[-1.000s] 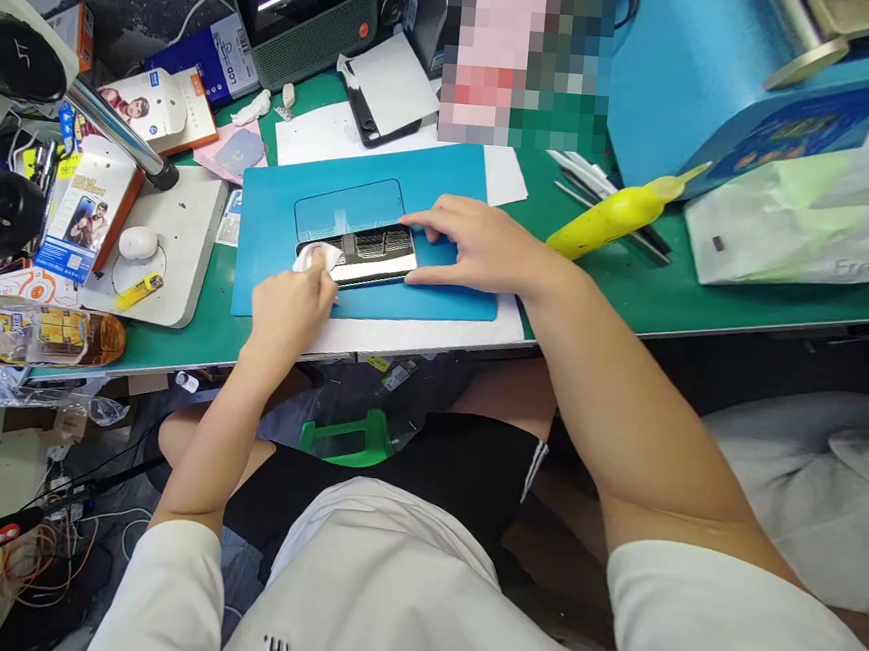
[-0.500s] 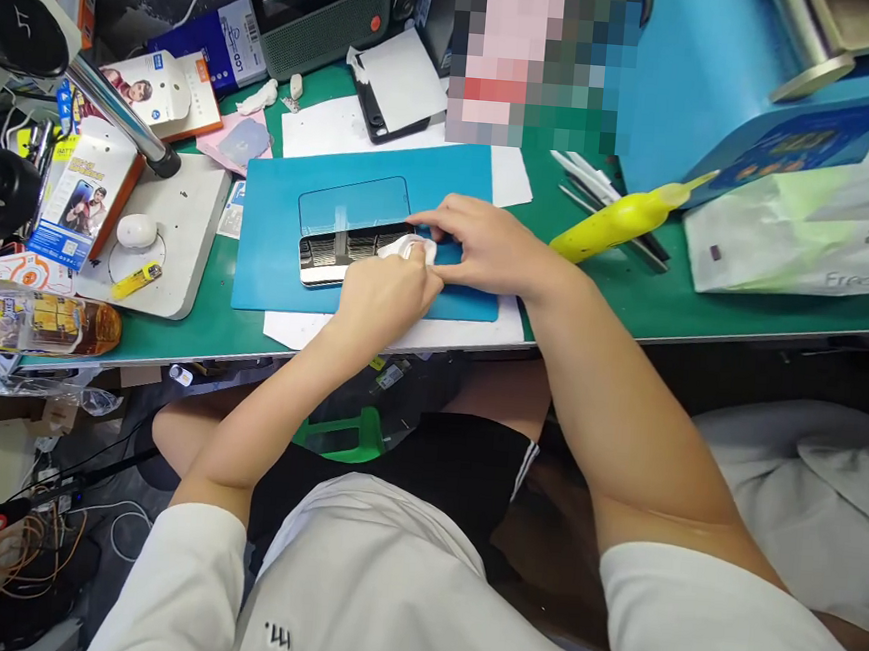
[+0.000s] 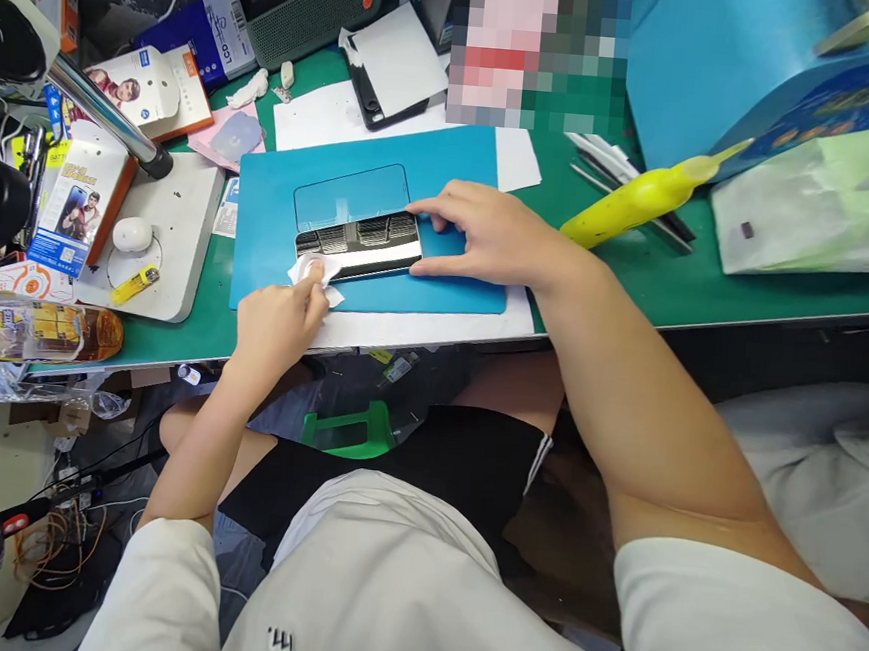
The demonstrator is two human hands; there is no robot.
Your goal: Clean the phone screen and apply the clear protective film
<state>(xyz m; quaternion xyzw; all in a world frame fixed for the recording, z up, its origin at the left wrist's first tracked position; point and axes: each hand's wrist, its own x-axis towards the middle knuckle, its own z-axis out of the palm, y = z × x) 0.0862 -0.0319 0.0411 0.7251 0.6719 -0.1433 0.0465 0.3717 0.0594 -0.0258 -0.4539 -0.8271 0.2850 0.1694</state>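
A phone [image 3: 381, 244] with a dark, reflective screen lies on a blue mat [image 3: 260, 252]. Just behind it, a clear screen protector [image 3: 355, 194] with a dark outline lies along its far edge. My left hand [image 3: 281, 313] pinches a crumpled white wipe [image 3: 326, 269] and presses it on the phone's left end. My right hand [image 3: 479, 234] grips the phone's right end, thumb at the near corner and index finger at the far one. The fingertips of the left hand are partly hidden by the wipe.
Right of the mat lie a yellow squeeze bottle [image 3: 639, 206] and some thin tools [image 3: 668, 224]. Leftward are a white stand base [image 3: 194, 216], boxes [image 3: 79, 202] and a drink bottle [image 3: 43, 328]. A phone case [image 3: 369, 100] under white card sits behind; a blue machine [image 3: 696, 65] stands back right.
My left hand has slid the wipe leftward across the phone, from its right end to its left end. My right hand stays at the right end.
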